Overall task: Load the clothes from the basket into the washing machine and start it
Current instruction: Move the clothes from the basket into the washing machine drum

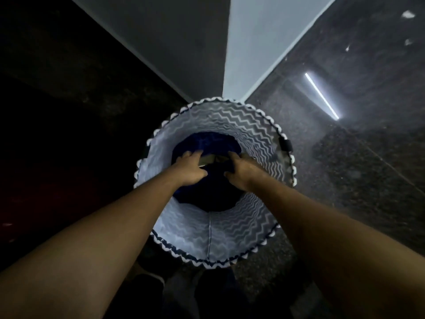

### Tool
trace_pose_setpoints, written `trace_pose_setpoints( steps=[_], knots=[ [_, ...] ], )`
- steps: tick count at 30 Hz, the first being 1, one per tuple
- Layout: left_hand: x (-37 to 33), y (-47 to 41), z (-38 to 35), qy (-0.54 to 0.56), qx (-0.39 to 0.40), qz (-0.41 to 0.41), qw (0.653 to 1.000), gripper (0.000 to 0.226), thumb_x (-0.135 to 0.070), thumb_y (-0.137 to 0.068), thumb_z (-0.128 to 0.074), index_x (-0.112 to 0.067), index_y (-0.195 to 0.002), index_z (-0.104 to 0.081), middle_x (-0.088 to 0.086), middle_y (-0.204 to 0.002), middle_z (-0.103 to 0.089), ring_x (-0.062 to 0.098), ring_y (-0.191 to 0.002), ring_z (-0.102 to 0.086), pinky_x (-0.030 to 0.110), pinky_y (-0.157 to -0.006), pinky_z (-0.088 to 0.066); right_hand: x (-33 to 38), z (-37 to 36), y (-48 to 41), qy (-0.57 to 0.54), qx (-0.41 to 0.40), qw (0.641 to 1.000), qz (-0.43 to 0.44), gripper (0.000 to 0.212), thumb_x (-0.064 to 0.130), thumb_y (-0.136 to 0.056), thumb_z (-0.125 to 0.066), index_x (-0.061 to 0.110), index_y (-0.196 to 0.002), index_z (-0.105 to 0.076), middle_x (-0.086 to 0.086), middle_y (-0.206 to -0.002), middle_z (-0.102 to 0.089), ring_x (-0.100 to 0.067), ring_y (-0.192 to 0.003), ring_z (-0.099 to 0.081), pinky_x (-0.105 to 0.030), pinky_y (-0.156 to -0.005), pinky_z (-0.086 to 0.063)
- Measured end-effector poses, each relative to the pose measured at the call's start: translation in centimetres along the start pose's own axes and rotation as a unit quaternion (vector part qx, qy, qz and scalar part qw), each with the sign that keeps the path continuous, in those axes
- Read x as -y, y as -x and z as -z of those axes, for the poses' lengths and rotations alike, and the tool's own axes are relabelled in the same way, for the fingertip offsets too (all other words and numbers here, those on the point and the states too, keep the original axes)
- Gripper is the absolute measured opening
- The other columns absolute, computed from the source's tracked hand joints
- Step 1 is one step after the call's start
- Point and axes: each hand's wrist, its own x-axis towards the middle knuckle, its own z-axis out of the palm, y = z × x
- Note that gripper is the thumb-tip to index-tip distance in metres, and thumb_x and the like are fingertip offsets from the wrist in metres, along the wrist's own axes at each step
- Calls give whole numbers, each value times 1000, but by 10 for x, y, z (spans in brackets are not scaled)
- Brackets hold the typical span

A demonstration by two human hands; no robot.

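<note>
A round laundry basket (pixel 232 125) with a white and grey zigzag lining stands on the floor below me, seen from straight above. Dark blue clothes (pixel 208 141) lie at its bottom. Both my arms reach down into it. My left hand (pixel 190 168) and my right hand (pixel 241 170) sit side by side on the clothes, fingers curled into the dark fabric. A pale strip of cloth (pixel 210 159) shows between the two hands. The washing machine is not in view.
The basket stands at a wall corner (pixel 226 65) with pale walls. Dark polished stone floor (pixel 356 146) lies to the right, reflecting a strip light (pixel 322 96). The left side is very dark. My feet (pixel 197 293) show below the basket.
</note>
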Motion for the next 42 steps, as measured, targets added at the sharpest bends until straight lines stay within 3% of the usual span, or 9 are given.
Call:
trace_pose_setpoints(
  steps=[4,9,12,22,25,29,33,36,42],
  knots=[
    [30,-69,-33,52,-33,49,997,93,-64,-63,-51,-29,-148,-34,16,-151,-39,38,-129,-47,49,-107,-45,-4,-44,-49,-88,36,994,-56,70,43,-97,-56,27,-156,-23,-16,-155,-35,-41,-135,-44,-48,-109,-43],
    [36,-108,-45,188,-119,94,970,85,-40,-88,-57,-22,-160,-16,11,-162,-27,32,-143,-35,35,-116,-33,-13,-84,-85,-231,22,968,-92,64,37,-98,-56,23,-154,-30,-17,-149,-46,-40,-131,-49,-47,-108,-44],
    [41,-129,-53,318,-83,126,936,85,-26,-88,-64,-25,-159,-19,8,-152,-45,25,-124,-57,21,-85,-51,-16,-93,-91,-308,0,945,-105,58,37,-100,-56,18,-151,-36,-14,-145,-51,-37,-130,-51,-45,-107,-44],
    [17,-49,-55,213,-157,18,964,36,-46,-83,-68,-17,-103,-72,12,-107,-71,30,-99,-66,37,-83,-54,7,-70,-60,-637,5,751,-172,60,54,-80,-77,20,-127,-59,1,-111,-72,-23,-102,-70,-43,-94,-57],
    [1,1,-71,178,-156,-86,968,37,-47,-76,-74,-16,-94,-70,7,-111,-57,26,-105,-52,36,-90,-47,4,-60,-44,-611,40,762,-213,66,42,-69,-83,15,-127,-66,-11,-112,-74,-34,-101,-72,-54,-89,-59],
    [13,48,-74,253,-57,-108,960,18,-30,-84,-77,-22,-90,-62,-2,-111,-59,20,-107,-57,33,-93,-46,-15,-52,-13,-474,-18,844,-251,21,18,-90,-71,16,-111,-64,-10,-112,-70,-30,-104,-67,-50,-96,-56],
    [17,79,-51,272,-77,-116,952,20,-40,-88,-69,-24,-89,-57,-2,-87,-62,21,-83,-60,35,-76,-48,-9,-34,29,-121,-153,979,-58,24,36,-87,-63,14,-95,-70,-14,-106,-68,-35,-92,-67,-40,-83,-56],
    [9,107,-22,291,-103,-128,942,25,-52,-89,-56,-27,-89,-54,5,-88,-64,23,-84,-63,47,-80,-51,11,-10,61,-58,-238,969,41,24,34,-86,-64,12,-91,-72,-13,-120,-61,-34,-100,-61,-40,-88,-53],
    [-18,193,45,283,-175,-145,932,22,-42,-99,-55,-21,-93,-55,7,-86,-61,19,-81,-59,45,-82,-48,63,61,140,-547,-128,827,18,16,12,-100,-57,-1,-99,-67,-10,-92,-70,-23,-86,-63,-40,-77,-54]
  ],
)
